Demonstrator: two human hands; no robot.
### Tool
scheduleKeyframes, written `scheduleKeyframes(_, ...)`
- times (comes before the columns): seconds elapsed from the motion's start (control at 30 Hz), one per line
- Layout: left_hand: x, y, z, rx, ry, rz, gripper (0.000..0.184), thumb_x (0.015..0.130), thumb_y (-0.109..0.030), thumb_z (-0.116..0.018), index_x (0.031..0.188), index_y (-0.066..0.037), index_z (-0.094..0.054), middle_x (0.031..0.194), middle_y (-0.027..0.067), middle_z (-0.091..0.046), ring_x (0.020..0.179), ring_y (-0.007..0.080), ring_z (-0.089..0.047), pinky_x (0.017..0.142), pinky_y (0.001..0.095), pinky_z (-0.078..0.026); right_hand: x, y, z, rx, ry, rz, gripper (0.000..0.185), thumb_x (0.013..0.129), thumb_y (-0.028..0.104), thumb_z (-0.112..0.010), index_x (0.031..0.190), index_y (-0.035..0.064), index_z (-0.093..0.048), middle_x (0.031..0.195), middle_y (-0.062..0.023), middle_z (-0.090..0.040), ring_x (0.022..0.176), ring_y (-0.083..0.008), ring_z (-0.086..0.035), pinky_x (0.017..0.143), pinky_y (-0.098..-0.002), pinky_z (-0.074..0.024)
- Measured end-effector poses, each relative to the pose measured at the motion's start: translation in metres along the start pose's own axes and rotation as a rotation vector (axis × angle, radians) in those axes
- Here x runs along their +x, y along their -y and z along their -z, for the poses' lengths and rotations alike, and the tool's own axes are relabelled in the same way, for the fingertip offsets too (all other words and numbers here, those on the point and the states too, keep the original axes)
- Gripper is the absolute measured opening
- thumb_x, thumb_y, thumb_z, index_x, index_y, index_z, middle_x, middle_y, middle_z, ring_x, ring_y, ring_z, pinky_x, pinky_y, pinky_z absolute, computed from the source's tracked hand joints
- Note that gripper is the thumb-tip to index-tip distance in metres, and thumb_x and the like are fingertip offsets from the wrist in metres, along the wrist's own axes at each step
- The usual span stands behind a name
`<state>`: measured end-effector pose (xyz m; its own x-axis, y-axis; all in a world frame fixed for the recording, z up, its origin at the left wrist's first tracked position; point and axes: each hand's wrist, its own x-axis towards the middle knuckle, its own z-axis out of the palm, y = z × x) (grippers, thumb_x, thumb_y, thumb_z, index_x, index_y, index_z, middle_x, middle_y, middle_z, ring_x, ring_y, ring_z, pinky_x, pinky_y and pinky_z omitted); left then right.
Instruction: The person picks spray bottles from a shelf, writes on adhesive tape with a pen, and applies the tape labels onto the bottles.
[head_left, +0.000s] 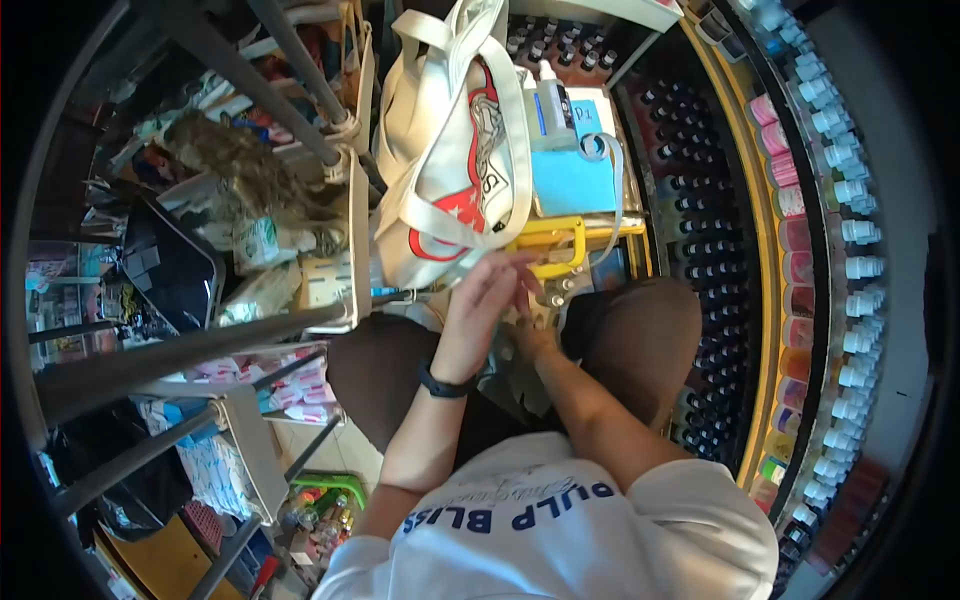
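My left hand (487,285), with a black band on its wrist, is raised above my lap beside a yellow handle (577,247). Its fingers are bent together, and whatever they hold is too small to make out. Lower down, between my knees, my right hand (532,338) has its fingers curled in shadow around something I cannot make out. Small bottles (556,291) stand just beyond it, by the yellow handle. A white canvas bag (425,190) with a red print stands ahead of my left hand.
A squeeze bottle (551,92) and a blue pad (575,180) lie ahead. Racks of dark-capped bottles (705,270) and white-capped bottles (862,267) line the right. Grey metal bars (200,350) and a cluttered shelf crowd the left. A green basket (335,482) sits on the floor.
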<state>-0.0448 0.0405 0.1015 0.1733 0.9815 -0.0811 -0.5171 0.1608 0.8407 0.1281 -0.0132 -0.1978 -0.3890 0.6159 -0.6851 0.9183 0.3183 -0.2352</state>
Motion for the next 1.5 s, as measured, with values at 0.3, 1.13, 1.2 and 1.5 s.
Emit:
scheduleKeyframes(0.3,-0.010,0.002,0.011,0.018,-0.083,0.064,0.031,0.090,-0.022,-0.041,0.110,0.001,-0.049,0.086,0.0068,-0.055,0.074,0.0113,-0.050,0.067,0.0230,-0.040,0.066,-0.030,-0.070,0.639,-0.016,0.229,0.054,0.085,0.036,-0.043,0.134,0.0175,-0.029,0.137,-0.0116,-0.029,0.126,-0.0252,-0.028,0.096,-0.0332,-0.0337)
scheduleKeyframes(1.13,0.003,0.026,-0.022,0.449,-0.116,-0.331,0.035,0.091,-0.020,-0.045,0.120,-0.002,-0.038,0.119,0.0087,-0.042,0.103,0.0156,-0.044,0.088,0.0260,-0.037,-0.228,0.023,0.306,1.497,-0.241,0.208,0.039,0.082,0.021,-0.059,0.117,0.0093,-0.049,0.096,-0.0038,-0.057,0.082,-0.0166,-0.058,0.057,-0.0348,-0.0555)
scheduleKeyframes(1.2,0.007,0.024,-0.034,0.383,-0.201,-0.420,0.036,0.091,-0.024,-0.045,0.120,-0.004,-0.036,0.118,0.0074,-0.041,0.103,0.0152,-0.044,0.087,0.0265,-0.037,-0.240,0.037,0.332,1.450,-0.258,0.220,0.040,0.081,0.023,-0.061,0.115,0.0079,-0.050,0.093,-0.0065,-0.058,0.082,-0.0171,-0.058,0.058,-0.0327,-0.0540)
scheduleKeyframes(1.5,0.017,0.030,-0.048,-0.342,-0.148,-0.335,0.040,0.090,-0.036,-0.043,0.118,-0.009,-0.034,0.104,0.0048,-0.043,0.094,0.0135,-0.046,0.081,0.0285,-0.040,-0.245,0.056,0.418,0.396,-0.545,0.310,0.026,0.077,0.024,-0.064,0.089,0.0016,-0.058,0.075,-0.0156,-0.059,0.069,-0.0218,-0.061,0.056,-0.0313,-0.0463)
